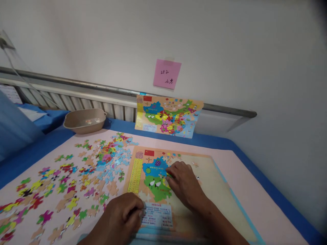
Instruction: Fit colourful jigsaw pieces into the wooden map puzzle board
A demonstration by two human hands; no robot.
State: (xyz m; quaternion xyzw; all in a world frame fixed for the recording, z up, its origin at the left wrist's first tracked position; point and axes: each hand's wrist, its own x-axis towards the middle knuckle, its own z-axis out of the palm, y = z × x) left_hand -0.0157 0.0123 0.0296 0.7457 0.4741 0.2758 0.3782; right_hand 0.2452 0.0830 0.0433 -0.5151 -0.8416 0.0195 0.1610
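A partly assembled map jigsaw puzzle (157, 172) lies in its tray (217, 190), with joined pieces on the left side and bare backing on the right. My right hand (184, 182) is over the middle, its thumb and fingers pinched on a small puzzle piece (168, 175) at the right edge of the blue and green joined area. The fingers hide most of that piece. My left hand (122, 216) rests at the lower left edge of the tray, fingers curled beside the printed text block (158, 216). Whatever may be inside the left hand is hidden.
Many loose puzzle pieces (71, 183) spread over the pink tabletop left of the tray. A beige basin (85, 120) holds a few pieces at the back left. A reference map picture (168, 115) leans against the wall rail (230, 110), below a pink note (167, 74).
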